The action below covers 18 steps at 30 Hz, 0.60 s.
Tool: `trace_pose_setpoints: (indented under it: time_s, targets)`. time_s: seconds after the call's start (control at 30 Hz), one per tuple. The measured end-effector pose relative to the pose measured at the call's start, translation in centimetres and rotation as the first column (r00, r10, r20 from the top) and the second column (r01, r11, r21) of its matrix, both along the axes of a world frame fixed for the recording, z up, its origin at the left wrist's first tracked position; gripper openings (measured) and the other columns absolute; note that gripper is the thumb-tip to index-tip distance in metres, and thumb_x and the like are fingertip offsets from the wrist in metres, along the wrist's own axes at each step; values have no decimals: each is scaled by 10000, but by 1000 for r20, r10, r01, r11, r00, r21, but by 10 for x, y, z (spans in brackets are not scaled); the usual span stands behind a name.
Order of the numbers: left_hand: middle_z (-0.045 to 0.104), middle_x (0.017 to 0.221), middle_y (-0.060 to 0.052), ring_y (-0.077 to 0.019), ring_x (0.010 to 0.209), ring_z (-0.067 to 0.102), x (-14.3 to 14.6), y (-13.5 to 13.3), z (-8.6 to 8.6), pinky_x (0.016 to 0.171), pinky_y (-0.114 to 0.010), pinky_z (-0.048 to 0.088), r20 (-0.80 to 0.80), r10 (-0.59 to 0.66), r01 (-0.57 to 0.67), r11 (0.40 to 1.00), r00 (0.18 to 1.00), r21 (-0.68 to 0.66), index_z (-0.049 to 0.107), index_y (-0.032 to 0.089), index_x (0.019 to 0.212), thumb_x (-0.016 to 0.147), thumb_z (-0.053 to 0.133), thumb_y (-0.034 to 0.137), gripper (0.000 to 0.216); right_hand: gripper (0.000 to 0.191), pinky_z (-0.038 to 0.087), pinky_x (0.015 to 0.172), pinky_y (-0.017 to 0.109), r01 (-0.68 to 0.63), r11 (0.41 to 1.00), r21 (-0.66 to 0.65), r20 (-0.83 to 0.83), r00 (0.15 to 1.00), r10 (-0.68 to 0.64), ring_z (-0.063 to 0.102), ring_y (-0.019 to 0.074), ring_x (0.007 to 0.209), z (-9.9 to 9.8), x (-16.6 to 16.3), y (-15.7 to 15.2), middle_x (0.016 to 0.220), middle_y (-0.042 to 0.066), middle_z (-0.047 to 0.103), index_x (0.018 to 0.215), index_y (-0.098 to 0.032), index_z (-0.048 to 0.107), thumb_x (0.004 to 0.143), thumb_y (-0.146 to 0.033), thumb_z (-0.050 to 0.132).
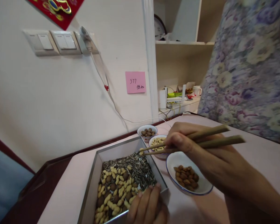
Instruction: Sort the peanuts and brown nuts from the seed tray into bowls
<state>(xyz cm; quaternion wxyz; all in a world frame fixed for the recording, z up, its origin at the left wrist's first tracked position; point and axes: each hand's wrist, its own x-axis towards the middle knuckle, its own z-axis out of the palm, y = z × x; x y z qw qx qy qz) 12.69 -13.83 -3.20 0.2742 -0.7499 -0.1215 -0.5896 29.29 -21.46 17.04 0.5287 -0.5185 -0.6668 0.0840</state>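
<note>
My right hand (pixel 189 143) is closed around a pair of wooden chopsticks (pixel 214 137). Their thin tips pinch a peanut (pixel 141 151) above the right wall of a grey box (pixel 95 168). Inside the box lie striped sunflower seeds (pixel 140 168) at the back, with unshelled peanuts (pixel 123 186) and round brown nuts (pixel 113 187) mixed toward the front. Over the box's near right rim curl the fingers of my left hand (pixel 148 207), gripping it; the thumb is hidden. Just below my right wrist stands a bowl of almonds (pixel 186 177).
Behind the almonds are a bowl of peanuts (pixel 158 142), partly covered by my right hand and chopsticks, and a bowl of brown nuts (pixel 147 132). A white cable (pixel 135 121) runs along the wall to the pink table (pixel 67 186). A floral curtain (pixel 252 68) hangs at right.
</note>
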Motion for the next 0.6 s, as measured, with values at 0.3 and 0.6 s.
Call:
trace_pose_setpoints:
  time_s: [0.3, 0.6]
  targets:
    - [777, 976, 38, -115, 977, 693, 15, -1, -4, 1095, -297, 395, 141, -11, 17, 999, 990, -43, 550, 213, 622, 889, 577, 165, 273, 366, 494, 692, 315, 276, 960, 39, 45, 960, -278, 642, 188, 799, -5, 20, 16, 834, 44, 688, 863, -192, 679, 1049, -429, 471]
    - [779, 1028, 32, -119, 974, 688, 2, -4, 4, 1114, -307, 372, -45, 34, -35, 999, 998, -38, 638, 231, 693, 926, 521, 119, 284, 352, 478, 681, 274, 86, 995, 56, -87, 993, -81, 647, 156, 848, -11, -4, 20, 898, 8, 692, 920, -243, 682, 1048, -491, 466]
